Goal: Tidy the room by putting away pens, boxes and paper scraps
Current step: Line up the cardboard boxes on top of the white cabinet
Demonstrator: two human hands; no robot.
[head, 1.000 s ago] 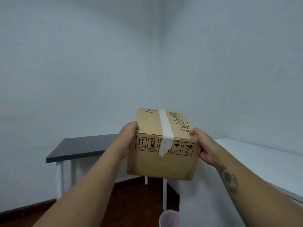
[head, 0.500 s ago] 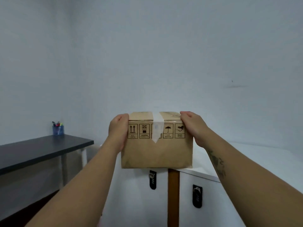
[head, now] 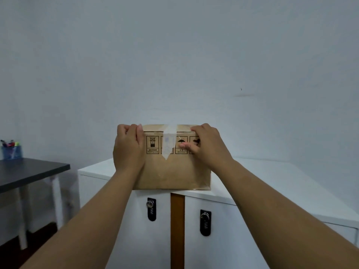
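both hands are grasping the cardboard box (head: pixel 174 169) at its upper corners. the left hand (head: pixel 129 149) is wrapping the left corner; the right hand (head: pixel 208 146) is hooking its fingers over the top edge, thumb pressing the front face. the box is lying with its long axis left to right, printed symbols upright and facing the camera. it appears to be resting on the front edge of the smooth white cabinet top (head: pixel 272 181). a pale tape strip (head: pixel 168 142) is running down its matte brown face.
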